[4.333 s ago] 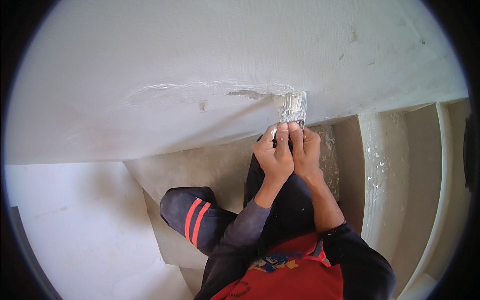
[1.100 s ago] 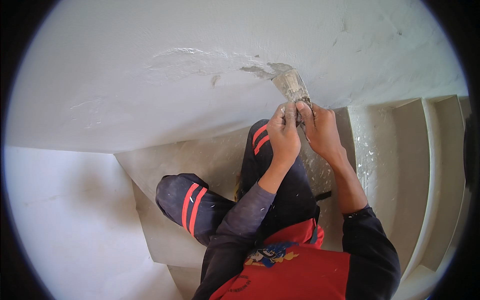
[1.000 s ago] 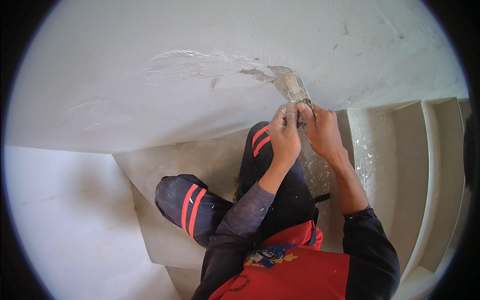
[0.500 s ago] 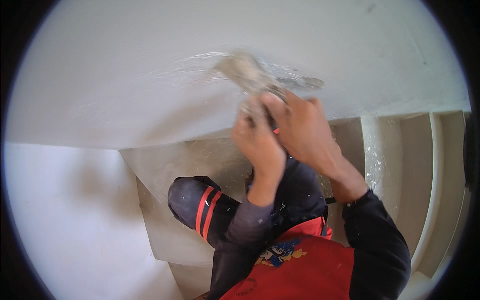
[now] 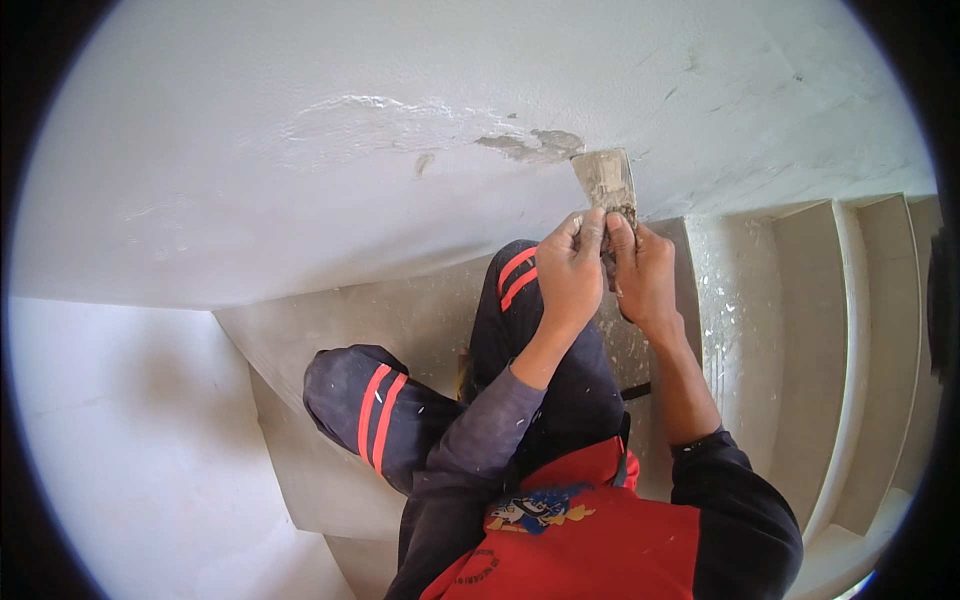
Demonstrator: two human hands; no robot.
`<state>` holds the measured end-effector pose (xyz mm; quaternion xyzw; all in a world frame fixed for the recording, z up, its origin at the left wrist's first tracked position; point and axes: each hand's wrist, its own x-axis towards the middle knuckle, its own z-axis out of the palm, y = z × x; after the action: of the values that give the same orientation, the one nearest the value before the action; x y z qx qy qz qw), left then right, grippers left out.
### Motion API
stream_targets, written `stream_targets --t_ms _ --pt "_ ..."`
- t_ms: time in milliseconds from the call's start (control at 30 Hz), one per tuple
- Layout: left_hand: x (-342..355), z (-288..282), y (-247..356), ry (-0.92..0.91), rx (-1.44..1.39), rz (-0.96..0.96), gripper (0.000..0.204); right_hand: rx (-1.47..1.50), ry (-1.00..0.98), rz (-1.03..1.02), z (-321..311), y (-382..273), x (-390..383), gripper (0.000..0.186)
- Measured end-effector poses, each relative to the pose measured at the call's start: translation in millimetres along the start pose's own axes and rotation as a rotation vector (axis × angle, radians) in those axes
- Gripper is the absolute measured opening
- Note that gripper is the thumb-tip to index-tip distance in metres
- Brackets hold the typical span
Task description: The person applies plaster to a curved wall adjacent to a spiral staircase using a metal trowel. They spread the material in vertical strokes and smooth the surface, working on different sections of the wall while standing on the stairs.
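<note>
Both my hands grip one putty knife (image 5: 604,178), a wide scraper blade smeared with dried white-grey residue. Wrapped round its handle is my right hand (image 5: 645,268). My left hand (image 5: 578,265) pinches the knife near the base of the blade, its fingers closed. The blade's far edge is at the white wall (image 5: 400,210), just right of a bare grey patch (image 5: 540,146) where the paint is gone. Wrinkled, lifted paint (image 5: 375,108) runs left of that patch. My palms hide most of the handle.
Below the wall is a grey landing (image 5: 330,330) speckled with paint flakes, where my bent legs rest. Steps (image 5: 810,300) with white flakes lie on the right. Another white wall (image 5: 130,400) meets the landing on the left.
Both hands and the putty knife have moved right and slightly down, off the wrinkled paint. The grey patch now shows fully, and the blade points more upright.
</note>
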<state>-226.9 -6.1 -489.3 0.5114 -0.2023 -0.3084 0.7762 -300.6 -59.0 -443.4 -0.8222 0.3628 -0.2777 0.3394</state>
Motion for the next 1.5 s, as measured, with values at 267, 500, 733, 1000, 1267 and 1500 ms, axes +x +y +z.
stream_targets --t_ms 267,500,733,1000,1267,1500 --pt "0 1 -1 0.108 0.395 0.220 0.026 0.448 0.040 0.071 27 32 -6 0.041" --pt "6 -10 2 0.176 0.524 0.302 0.024 0.581 0.063 0.061 55 38 -3 0.042" --pt "8 -15 -6 0.167 0.643 0.343 0.021 0.668 0.072 0.129 61 41 -8 0.042" --pt "7 -15 -2 0.166 0.624 0.352 0.019 0.673 0.050 0.112 67 44 -8 0.042" --pt "4 -18 -1 0.166 0.703 0.421 0.020 0.650 0.055 0.047 61 36 -9 0.041" --pt "4 -20 0 0.185 0.673 0.436 0.027 0.621 0.064 0.069 65 37 -11 0.043"
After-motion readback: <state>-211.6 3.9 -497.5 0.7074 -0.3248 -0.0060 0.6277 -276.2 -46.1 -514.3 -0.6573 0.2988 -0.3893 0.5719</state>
